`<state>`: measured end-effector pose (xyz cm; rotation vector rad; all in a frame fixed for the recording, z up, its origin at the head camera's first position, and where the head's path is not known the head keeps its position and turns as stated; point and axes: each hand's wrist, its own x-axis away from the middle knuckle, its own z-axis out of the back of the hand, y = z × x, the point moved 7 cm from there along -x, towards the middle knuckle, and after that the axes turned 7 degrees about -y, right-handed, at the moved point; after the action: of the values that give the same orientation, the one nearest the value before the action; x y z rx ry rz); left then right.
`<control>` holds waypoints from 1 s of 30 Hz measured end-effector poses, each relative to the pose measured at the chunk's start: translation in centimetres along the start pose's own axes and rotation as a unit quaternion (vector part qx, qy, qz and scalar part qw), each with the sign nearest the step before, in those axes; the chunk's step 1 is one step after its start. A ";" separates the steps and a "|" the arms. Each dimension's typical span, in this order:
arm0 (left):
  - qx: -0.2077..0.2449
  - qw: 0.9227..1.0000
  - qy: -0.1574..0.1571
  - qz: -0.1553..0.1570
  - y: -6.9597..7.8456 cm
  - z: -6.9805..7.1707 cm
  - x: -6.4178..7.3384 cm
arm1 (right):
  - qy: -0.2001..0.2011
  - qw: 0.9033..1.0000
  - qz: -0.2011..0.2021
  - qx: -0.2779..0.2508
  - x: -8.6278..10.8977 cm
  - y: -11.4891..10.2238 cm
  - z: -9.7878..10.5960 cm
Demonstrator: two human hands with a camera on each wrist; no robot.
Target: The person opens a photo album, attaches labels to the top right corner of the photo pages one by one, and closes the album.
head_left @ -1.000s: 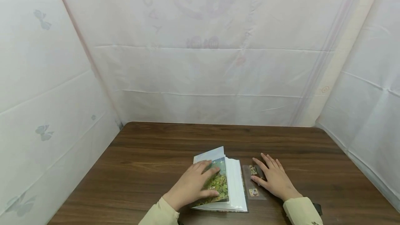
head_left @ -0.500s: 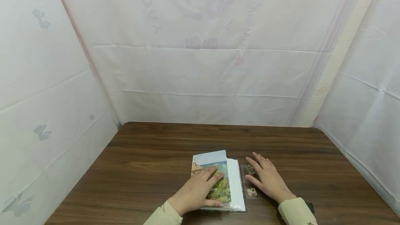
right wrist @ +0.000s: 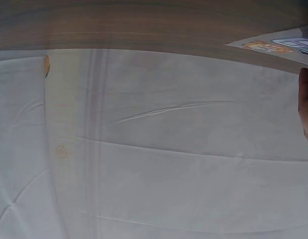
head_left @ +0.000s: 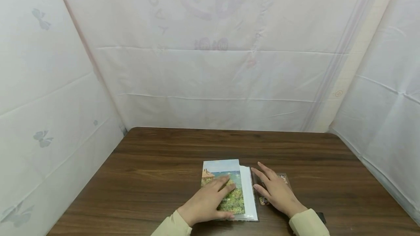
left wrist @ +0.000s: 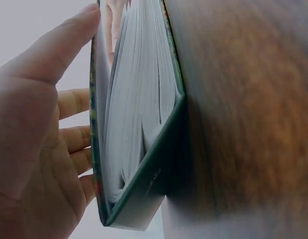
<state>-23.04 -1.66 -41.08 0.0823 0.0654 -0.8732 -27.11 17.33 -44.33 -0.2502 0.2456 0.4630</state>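
A photo album [head_left: 237,203] with a painted seaside-garden cover lies on the table, its front cover folded over white pages. My left hand [head_left: 210,199] rests flat on that cover with fingers spread. In the left wrist view, the album's green spine [left wrist: 154,164] and fanned pages show beside my palm, and the cover stands a little raised off the pages. My right hand [head_left: 277,193] lies, fingers extended, over a transparent sheet with small colourful stickers [head_left: 264,201], its fingertips near the album's right edge. Most of the sheet is hidden under this hand; a corner of the sheet [right wrist: 265,47] shows in the right wrist view.
The dark wood-grain table [head_left: 157,163] extends beyond and to both sides of the album. Pale printed cloth [head_left: 210,75] hangs behind the table and along its left and right sides. A black strap [head_left: 321,217] shows at the right sleeve.
The album cover has come down flatter over the pages under my left hand. My right hand has slid left across the sticker sheet toward the album.
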 end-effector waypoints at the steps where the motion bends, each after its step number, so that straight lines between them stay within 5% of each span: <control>1: -0.001 1.000 -0.002 -0.001 0.0 -0.1 0.0 | -0.001 1.000 0.003 0.000 0.0 -0.2 0.0; 16: 0.013 0.999 -0.032 0.005 -0.1 -1.1 0.1 | -0.085 0.996 0.028 0.005 0.0 -2.6 -1.8; 30: 0.025 0.999 -0.030 0.005 -0.7 -1.6 -0.5 | -0.083 0.996 0.033 0.007 -0.4 -2.5 -1.6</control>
<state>-23.97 -1.59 -42.69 0.1035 -0.0134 -0.8663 -26.52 14.56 -45.25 -0.1890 0.0950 0.5436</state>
